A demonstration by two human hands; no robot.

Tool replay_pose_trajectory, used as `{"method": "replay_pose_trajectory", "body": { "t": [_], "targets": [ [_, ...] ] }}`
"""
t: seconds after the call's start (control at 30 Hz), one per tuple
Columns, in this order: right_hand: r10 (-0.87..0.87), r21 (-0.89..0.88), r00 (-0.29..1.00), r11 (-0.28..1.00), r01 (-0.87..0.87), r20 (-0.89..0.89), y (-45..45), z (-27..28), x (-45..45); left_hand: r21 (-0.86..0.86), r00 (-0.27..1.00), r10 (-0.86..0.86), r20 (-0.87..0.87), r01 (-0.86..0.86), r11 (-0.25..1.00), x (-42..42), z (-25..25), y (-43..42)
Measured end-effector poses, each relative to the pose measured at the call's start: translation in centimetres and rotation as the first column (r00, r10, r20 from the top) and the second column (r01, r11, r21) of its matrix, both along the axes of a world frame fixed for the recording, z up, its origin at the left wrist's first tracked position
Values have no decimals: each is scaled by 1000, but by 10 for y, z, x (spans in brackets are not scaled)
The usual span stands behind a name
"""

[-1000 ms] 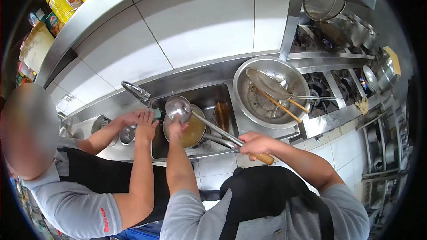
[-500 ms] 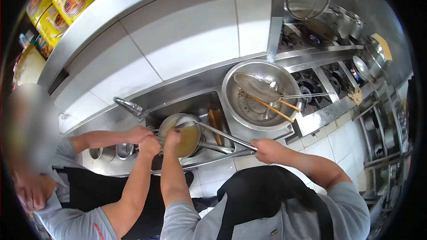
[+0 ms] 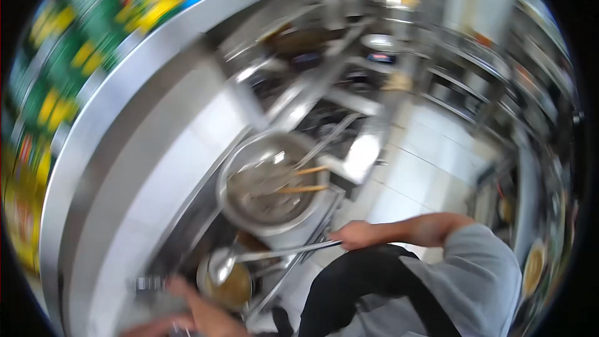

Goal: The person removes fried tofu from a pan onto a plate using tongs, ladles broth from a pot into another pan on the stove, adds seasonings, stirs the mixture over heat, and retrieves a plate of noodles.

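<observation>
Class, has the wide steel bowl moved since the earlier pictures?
No: against the stove, the wide steel bowl shows no clear shift, still sitting between it and the sink; the view turned.

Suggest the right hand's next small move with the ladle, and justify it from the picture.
Perhaps lower the ladle toward the yellowish liquid: the right hand grips its far end, and its scoop appears over the pot.

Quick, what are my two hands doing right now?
Left hand: near the sink, too blurred to tell whether it is open, closed or holding anything.
Right hand: closed, holding the ladle.
</observation>
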State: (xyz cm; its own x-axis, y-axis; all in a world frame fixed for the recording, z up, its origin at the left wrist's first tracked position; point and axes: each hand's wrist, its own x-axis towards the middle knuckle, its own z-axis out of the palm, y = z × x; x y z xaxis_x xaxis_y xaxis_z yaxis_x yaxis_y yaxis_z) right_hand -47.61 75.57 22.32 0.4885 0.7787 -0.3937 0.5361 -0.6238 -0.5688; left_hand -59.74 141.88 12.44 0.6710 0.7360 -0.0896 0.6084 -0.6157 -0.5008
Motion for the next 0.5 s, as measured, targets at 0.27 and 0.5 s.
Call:
{"method": "replay_pose_trajectory", "body": {
  "t": [0.27, 0.5],
  "targets": [
    [-128, 270, 987, 958, 99, 92, -42, 4, -20, -126, 437, -71, 897, 406, 905, 98, 46, -170],
    [-255, 488, 964, 852, 189, 72, -79, 21, -39, -370, 454, -12, 891, 741, 560, 67, 78, -301]
  ]
}}
